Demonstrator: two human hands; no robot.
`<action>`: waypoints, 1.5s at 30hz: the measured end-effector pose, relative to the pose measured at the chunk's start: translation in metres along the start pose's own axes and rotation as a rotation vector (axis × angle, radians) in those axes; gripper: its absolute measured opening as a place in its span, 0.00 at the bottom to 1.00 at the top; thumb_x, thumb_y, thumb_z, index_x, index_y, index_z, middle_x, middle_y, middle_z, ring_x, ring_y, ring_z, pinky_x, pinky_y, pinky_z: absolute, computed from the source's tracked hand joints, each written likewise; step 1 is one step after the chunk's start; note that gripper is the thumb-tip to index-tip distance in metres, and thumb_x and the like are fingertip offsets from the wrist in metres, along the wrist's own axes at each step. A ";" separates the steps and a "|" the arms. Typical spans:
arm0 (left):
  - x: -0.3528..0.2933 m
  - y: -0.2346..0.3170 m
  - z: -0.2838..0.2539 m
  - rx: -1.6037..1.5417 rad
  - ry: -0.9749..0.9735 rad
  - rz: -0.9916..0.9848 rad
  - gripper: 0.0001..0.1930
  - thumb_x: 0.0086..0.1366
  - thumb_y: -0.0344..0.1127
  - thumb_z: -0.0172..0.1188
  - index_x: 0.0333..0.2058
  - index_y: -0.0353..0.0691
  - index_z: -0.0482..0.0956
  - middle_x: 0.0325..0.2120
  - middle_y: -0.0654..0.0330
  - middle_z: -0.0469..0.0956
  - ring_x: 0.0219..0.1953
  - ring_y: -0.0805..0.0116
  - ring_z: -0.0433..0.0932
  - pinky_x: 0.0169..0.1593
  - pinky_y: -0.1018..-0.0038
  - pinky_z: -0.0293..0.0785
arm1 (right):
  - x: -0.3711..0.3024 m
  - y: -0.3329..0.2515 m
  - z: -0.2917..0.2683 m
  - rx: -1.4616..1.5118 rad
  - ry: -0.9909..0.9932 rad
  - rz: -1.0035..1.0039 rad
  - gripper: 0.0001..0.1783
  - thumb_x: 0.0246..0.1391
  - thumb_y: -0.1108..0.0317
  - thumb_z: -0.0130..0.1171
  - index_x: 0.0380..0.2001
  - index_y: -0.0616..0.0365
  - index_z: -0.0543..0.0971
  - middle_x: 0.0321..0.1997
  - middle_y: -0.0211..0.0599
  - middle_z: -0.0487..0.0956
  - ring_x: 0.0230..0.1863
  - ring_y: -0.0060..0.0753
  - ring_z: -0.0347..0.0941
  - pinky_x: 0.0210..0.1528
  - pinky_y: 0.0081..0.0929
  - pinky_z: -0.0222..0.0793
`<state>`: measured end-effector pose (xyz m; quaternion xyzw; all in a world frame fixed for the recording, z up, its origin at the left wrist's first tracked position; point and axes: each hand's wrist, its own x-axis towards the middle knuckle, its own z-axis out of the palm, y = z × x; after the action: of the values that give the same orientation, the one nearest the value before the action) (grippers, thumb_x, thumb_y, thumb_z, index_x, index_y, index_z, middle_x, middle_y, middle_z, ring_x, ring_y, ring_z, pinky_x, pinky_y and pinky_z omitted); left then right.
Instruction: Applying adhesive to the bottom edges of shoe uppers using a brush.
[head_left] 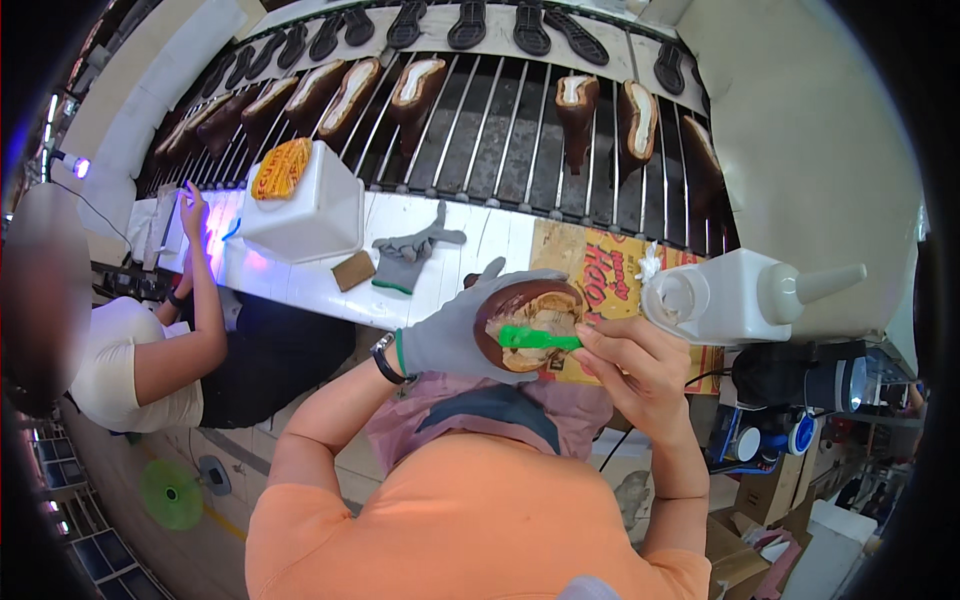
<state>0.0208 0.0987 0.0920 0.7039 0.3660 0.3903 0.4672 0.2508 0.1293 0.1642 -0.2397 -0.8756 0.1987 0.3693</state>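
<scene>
My left hand (440, 328), in a grey glove, is closed around a brown shoe upper (492, 318) in front of my body. The upper's tan, rough underside faces up and to the right. Bare fingers of my right hand (640, 368) pinch the end of a green brush (530, 338). Its head lies against that underside; the bristles are hard to make out. Right of the hands, a white plastic bottle with a long nozzle (745, 295) lies on its side, with a round opening toward the cardboard (555, 245) that covers the bench there.
Behind the bench, a metal roller rack (480, 130) carries several brown uppers (350, 95), with black soles (467, 25) beyond. Left of me are a grey glove (405, 258), a small brown block (353, 271) and a white container (315, 210). A co-worker (150, 350) sits farther left.
</scene>
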 end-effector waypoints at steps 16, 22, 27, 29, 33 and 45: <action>0.108 -0.058 -0.071 -0.455 -0.655 -0.075 0.36 0.42 0.27 0.77 0.53 0.34 0.72 0.45 0.57 0.79 0.43 0.74 0.77 0.44 0.74 0.78 | 0.058 0.038 -0.043 -0.292 -0.239 0.000 0.07 0.43 0.73 0.68 0.29 0.59 0.81 0.27 0.32 0.78 0.26 0.31 0.75 0.26 0.25 0.68; 0.110 -0.071 -0.077 -0.564 -0.672 -0.198 0.39 0.38 0.27 0.79 0.53 0.35 0.72 0.47 0.58 0.78 0.47 0.73 0.76 0.50 0.71 0.76 | 0.069 0.074 -0.041 -0.106 -0.005 0.202 0.08 0.44 0.78 0.66 0.31 0.65 0.81 0.27 0.36 0.79 0.28 0.26 0.76 0.30 0.21 0.68; 0.101 -0.080 -0.083 -0.575 -0.555 -0.186 0.41 0.37 0.27 0.79 0.54 0.35 0.71 0.48 0.58 0.78 0.48 0.72 0.75 0.53 0.70 0.74 | 0.027 0.096 -0.014 -0.015 -0.133 0.256 0.07 0.44 0.73 0.66 0.30 0.60 0.81 0.27 0.35 0.79 0.30 0.34 0.77 0.31 0.25 0.69; 0.093 -0.087 -0.086 -0.521 -0.457 -0.144 0.42 0.37 0.28 0.79 0.54 0.34 0.71 0.49 0.58 0.77 0.49 0.71 0.74 0.54 0.71 0.73 | -0.001 0.097 -0.004 0.027 -0.148 0.304 0.07 0.45 0.69 0.66 0.29 0.56 0.81 0.28 0.35 0.79 0.31 0.39 0.77 0.32 0.29 0.70; 0.071 -0.115 -0.076 -0.555 -0.252 -0.319 0.47 0.37 0.26 0.77 0.59 0.34 0.64 0.53 0.57 0.73 0.53 0.68 0.72 0.56 0.71 0.71 | -0.064 0.088 -0.016 -0.032 -0.185 0.584 0.07 0.45 0.70 0.67 0.29 0.61 0.81 0.28 0.40 0.80 0.32 0.38 0.77 0.34 0.30 0.69; 0.034 -0.146 0.014 -1.174 0.293 -0.307 0.36 0.67 0.64 0.44 0.61 0.41 0.61 0.55 0.56 0.70 0.54 0.62 0.72 0.59 0.66 0.68 | -0.101 0.107 -0.009 -0.923 -0.066 1.060 0.07 0.47 0.79 0.56 0.33 0.63 0.74 0.35 0.50 0.77 0.35 0.54 0.78 0.37 0.43 0.75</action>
<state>0.0261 0.1670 -0.0423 0.2084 0.2477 0.5475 0.7717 0.3485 0.1600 0.0578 -0.7604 -0.6462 -0.0328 0.0566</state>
